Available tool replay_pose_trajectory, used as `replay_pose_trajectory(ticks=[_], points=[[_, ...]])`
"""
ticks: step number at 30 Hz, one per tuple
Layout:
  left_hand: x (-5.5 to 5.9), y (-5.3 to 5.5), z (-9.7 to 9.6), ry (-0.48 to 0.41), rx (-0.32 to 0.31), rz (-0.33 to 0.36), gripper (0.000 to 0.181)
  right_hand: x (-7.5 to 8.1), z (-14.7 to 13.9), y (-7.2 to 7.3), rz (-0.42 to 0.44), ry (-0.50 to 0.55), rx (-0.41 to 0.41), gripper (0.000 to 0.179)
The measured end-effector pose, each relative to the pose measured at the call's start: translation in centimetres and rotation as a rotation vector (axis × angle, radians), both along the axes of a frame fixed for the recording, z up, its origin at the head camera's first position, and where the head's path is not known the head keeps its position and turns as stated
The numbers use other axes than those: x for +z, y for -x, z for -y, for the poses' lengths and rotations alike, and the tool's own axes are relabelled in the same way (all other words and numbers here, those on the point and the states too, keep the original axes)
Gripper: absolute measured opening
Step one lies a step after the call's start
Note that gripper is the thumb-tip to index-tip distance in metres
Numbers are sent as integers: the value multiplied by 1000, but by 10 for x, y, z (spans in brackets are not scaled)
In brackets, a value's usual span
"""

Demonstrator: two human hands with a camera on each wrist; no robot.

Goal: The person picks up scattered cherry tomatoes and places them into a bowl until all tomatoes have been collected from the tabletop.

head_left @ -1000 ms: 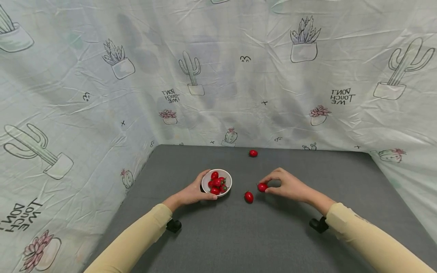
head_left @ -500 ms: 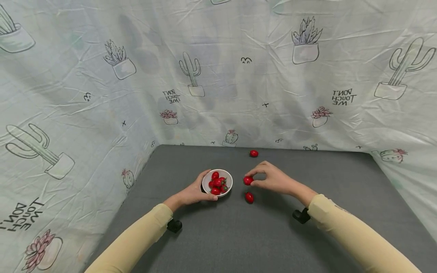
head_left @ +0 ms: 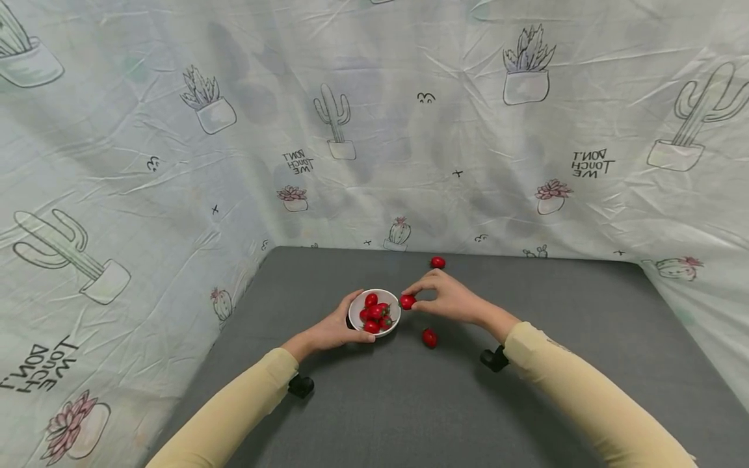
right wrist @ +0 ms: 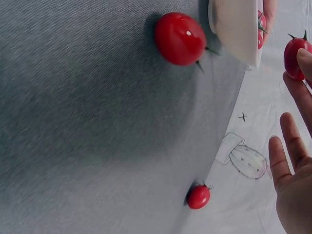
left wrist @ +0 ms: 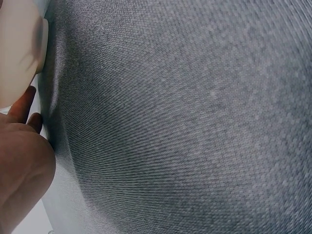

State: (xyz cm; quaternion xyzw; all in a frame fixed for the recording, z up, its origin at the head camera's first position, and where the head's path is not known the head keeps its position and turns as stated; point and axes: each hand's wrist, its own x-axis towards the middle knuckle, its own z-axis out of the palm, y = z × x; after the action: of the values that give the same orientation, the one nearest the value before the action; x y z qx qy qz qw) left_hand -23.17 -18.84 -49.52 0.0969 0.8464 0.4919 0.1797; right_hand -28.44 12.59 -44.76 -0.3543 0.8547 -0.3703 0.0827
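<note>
Since half a second ago, the right hand [head_left: 453, 299] has shifted left, bringing its tomato [head_left: 407, 302] close to the right side of the bowl [right wrist: 236, 29]; the left hand [head_left: 336, 330] has stayed with the bowl in about the same spot. Pale cloth [head_left: 374, 123] hangs behind and to the left, printed with potted cacti, succulents and mirrored lettering. Before it spreads the dark grey table [head_left: 374, 403]. Yellowish sleeves, left sleeve [head_left: 231, 406] and right sleeve [head_left: 585, 390], reach in over it, with a black device near each wrist. Thumb and fingers of the left hand curve round the left side of the white bowl, gripping it upright. Thumb and index finger of the right hand pinch its tomato off the table, and the right wrist view shows two other fingers extended and the tomato apart from the bowl. Inside the bowl sits a heap of red tomatoes [head_left: 377, 312] with green stems. One near tomato [head_left: 430, 338] lies on the table right of the bowl, and a far tomato [head_left: 437, 262] lies near the back edge.
</note>
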Motion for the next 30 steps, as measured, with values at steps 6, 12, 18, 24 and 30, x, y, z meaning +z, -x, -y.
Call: replay_pose_trajectory(ticks=[6,12,18,24,30], points=[[-1,0,0,-5,-6,9,112,-1,14,2,10,-5,18,25],[0,1,1,-12,-19,12,112,-2,26,0,14,-5,66,24],[0,1,2,-17,-23,15,112,-4,34,-3,-2,1,94,23],[-1,1,3,-17,-26,15,112,-10,39,-5,-36,-24,103,22],[-3,2,3,-25,-25,21,112,-12,41,-5,-24,-33,103,24]])
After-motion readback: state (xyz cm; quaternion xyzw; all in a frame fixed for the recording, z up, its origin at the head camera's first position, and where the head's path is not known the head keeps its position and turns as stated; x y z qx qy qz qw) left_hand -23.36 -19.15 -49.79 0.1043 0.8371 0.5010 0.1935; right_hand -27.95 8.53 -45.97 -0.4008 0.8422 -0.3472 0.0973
